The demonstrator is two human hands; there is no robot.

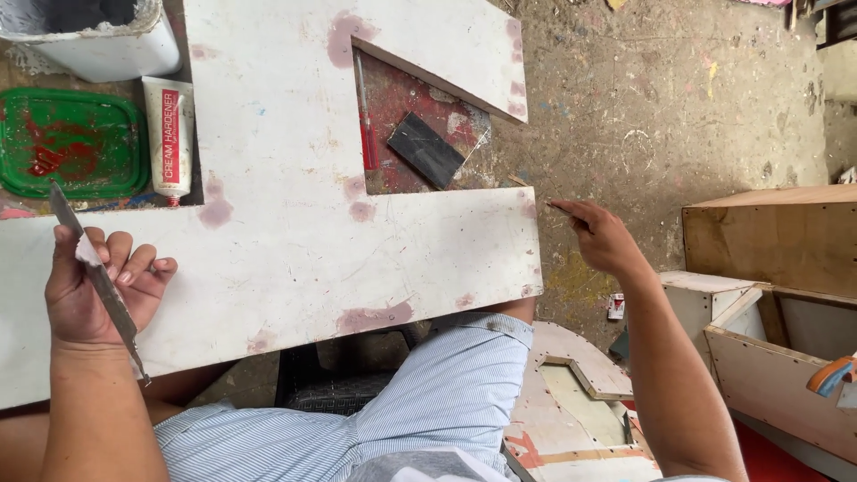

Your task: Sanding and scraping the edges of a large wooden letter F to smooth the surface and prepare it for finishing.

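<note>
A large white board cut into a letter-like shape lies across my lap, with several pinkish-purple filler patches on it. My left hand rests at its near left part and grips a thin grey putty knife, blade pointing up-left. My right hand hovers just past the board's right edge, fingers loosely extended toward that edge, holding nothing I can see.
A green tray smeared with red paste and a white-and-red tube lie at the upper left beside a white container. A red pen and dark scraper lie in the board's cutout. Wooden boxes stand right.
</note>
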